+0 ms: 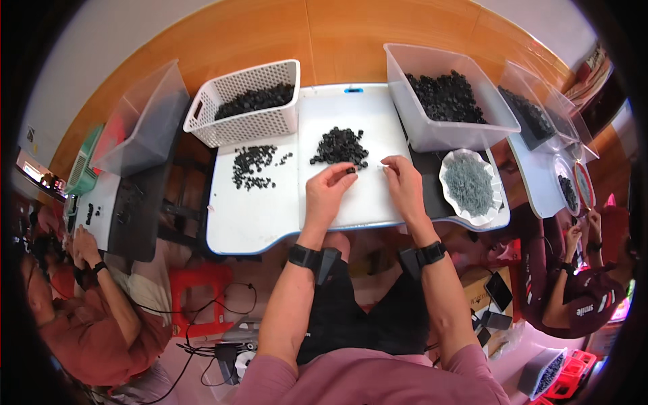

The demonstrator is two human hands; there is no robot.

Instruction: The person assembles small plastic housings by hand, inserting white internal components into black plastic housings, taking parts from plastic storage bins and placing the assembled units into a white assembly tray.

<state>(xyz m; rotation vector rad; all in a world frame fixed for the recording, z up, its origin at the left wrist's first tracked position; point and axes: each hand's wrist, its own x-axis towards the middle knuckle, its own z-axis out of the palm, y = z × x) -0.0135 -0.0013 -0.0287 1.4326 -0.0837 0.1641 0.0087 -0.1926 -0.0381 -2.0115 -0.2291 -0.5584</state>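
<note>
Left hand (329, 187) pinched on small black part (351, 171) at 6 o'clock of black pile (340, 146) on counter (270, 209). Right hand (405, 185) fingers together on tiny pale piece, hard to tell. Scattered parts (251, 165) at 9 o'clock of pile, white basket (246, 104) at 11, grey-filled dish (469, 185) at 3.

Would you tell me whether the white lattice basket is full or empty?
Partly full: the white lattice basket holds small black parts well below its rim.

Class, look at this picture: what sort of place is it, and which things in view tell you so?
Probably a small workshop for hand sorting or assembly: bins of small black parts, a pile on the white table, and co-workers at neighbouring tables.
</note>
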